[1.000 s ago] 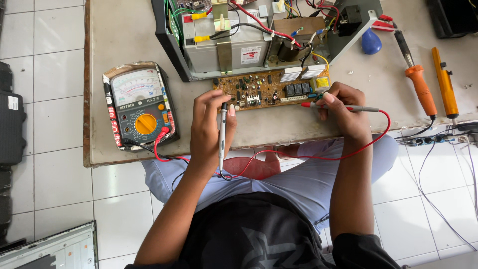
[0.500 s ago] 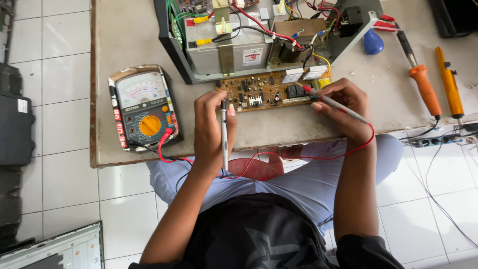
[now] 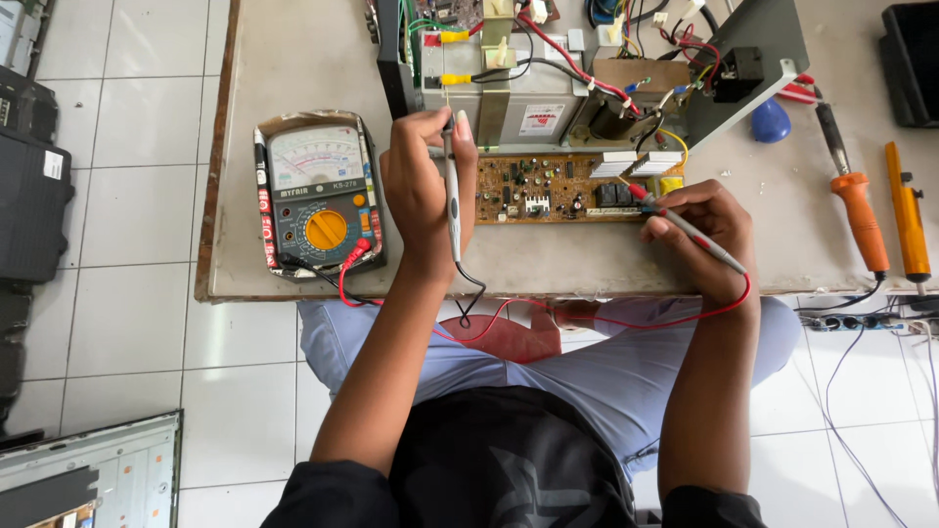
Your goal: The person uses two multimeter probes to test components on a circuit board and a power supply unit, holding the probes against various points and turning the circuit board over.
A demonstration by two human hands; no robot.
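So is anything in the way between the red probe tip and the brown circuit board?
Nothing visible. The right hand holds the red probe with its tip right at the brown circuit board, beside the white connectors. The left hand holds the black probe further left.

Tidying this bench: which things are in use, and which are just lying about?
In use: black probe in left hand, red probe in right hand, circuit board, meter.
Lying about: orange soldering iron, orange pump, blue knob.
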